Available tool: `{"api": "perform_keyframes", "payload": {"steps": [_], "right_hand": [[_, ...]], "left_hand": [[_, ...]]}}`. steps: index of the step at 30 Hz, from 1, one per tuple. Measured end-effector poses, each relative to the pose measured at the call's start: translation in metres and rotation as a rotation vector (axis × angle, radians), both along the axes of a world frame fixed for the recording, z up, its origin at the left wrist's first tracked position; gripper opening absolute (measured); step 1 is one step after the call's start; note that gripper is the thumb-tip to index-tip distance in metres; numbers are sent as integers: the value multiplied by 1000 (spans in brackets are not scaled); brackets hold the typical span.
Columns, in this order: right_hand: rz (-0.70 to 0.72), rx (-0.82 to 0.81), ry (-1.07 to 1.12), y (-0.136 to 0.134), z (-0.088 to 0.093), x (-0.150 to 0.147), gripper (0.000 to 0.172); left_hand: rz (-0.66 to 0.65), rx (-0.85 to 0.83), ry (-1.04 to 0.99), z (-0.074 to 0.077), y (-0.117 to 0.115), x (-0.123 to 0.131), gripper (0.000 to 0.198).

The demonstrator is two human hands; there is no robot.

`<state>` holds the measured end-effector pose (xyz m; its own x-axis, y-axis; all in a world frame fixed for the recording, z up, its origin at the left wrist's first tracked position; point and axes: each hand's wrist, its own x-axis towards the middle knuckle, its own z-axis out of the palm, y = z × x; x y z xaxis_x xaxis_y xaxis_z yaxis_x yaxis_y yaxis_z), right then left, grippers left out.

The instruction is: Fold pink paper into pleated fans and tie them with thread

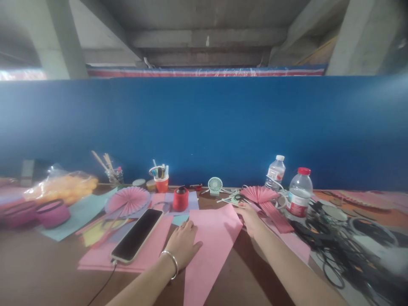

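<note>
A sheet of pink paper [208, 250] lies in front of me, its right side angled and its upper right corner lifted a little. My left hand [183, 244], with a silver bangle at the wrist, rests flat on the sheet's left edge, thumb spread. At the upper right corner, my right hand [250, 216] pinches the paper; its fingertips are partly hidden. Just beyond that hand are a pink folded paper fan [259, 193] and a pleated pink strip [276, 216]. Left of my left hand, a phone [137, 234] with a cable lies on more pink paper [159, 246].
Behind stand a red tape roll [180, 199], a small green fan [215, 185] and a red cup of tools [161, 183]. Two bottles, one red-capped [299, 193], stand at right beside tangled black cables [338, 242]. A round pink paper fan [129, 200] lies left.
</note>
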<state>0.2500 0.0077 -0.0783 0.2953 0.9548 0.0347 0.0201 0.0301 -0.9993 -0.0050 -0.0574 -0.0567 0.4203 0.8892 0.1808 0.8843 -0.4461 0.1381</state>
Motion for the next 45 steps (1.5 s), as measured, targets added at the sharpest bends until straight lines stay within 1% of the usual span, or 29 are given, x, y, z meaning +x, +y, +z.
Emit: {"api": "perform_keyframes", "payload": {"steps": [3,6,11,15,17,19,21,22,23,25,27,29,31,34,37,40,42,45], "right_hand": [[15,-83,11,-2,3,2,28],[75,-143,-25,-4,8,8,24],[210,-236,-152,-11,18,24,33],[373,-182,-189,-20,27,25,27],[435,-130,-175,-24,32,20,34],[460,-63,-144,-26,36,15,44],[458,7,-103,-26,38,12,48],[452,36,-83,-26,39,12,49],[444,58,-67,-25,39,12,47],[425,79,-46,-24,37,13,40],[397,80,-36,-23,34,13,32],[364,74,-23,-22,31,13,27],[340,66,-8,-21,28,11,28],[320,55,-4,-20,25,6,28],[279,74,-30,-19,24,3,30],[241,128,-65,-18,23,1,29],[247,161,-86,-19,22,-1,28],[274,187,-111,-21,21,-3,27]], "left_hand": [[5,-3,-18,0,0,1,32],[2,-9,-55,-1,0,1,30],[-13,-35,-166,-3,1,0,32],[-5,-73,-314,-6,3,-3,30],[17,-91,-418,-7,6,-4,32],[72,-86,-552,-8,12,-5,45],[148,-80,-709,-8,17,-5,61],[180,-92,-790,-8,19,-6,64],[196,-121,-868,-7,20,-6,64],[182,-215,-998,-5,21,-8,54],[136,-315,-1089,-2,20,-8,43],[104,-376,-1160,0,19,-8,38],[94,-405,-1218,1,18,-8,38],[105,-399,-1261,0,21,-9,34],[154,-292,-1270,1,25,-13,29],[195,-190,-1257,0,28,-18,35],[213,-163,-1228,-2,30,-20,37],[237,-122,-1165,-5,31,-23,29]]}}
